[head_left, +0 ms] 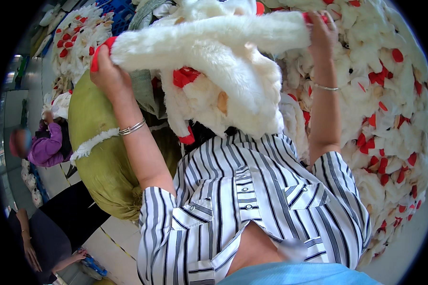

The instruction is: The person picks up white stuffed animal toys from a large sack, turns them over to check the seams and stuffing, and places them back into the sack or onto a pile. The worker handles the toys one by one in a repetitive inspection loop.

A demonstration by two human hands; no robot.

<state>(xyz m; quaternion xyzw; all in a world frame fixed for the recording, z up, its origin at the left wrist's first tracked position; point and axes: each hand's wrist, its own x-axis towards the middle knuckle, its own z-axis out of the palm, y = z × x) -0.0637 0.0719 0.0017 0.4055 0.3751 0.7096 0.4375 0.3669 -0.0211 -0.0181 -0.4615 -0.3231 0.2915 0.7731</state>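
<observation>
A limp, unstuffed white plush toy skin (214,35) with red patches at its ends is stretched sideways in front of my chest. Closed around its left end, by a red tip, is my left hand (110,80). My right hand (322,40) grips the other end, where more red cloth shows at the fingers. The fluffy middle spans between them. Below it, more white plush (252,102) with a red patch and a tan spot hangs or lies near my lap; I cannot tell whether it is the same piece.
A large heap of white and red plush skins (380,118) fills the right side. To my left stands a bulging olive-green sack (104,166). Another plush pile (73,40) lies far left near a blue crate (116,14). A person in purple (47,145) and another in dark clothes (52,237) are at left.
</observation>
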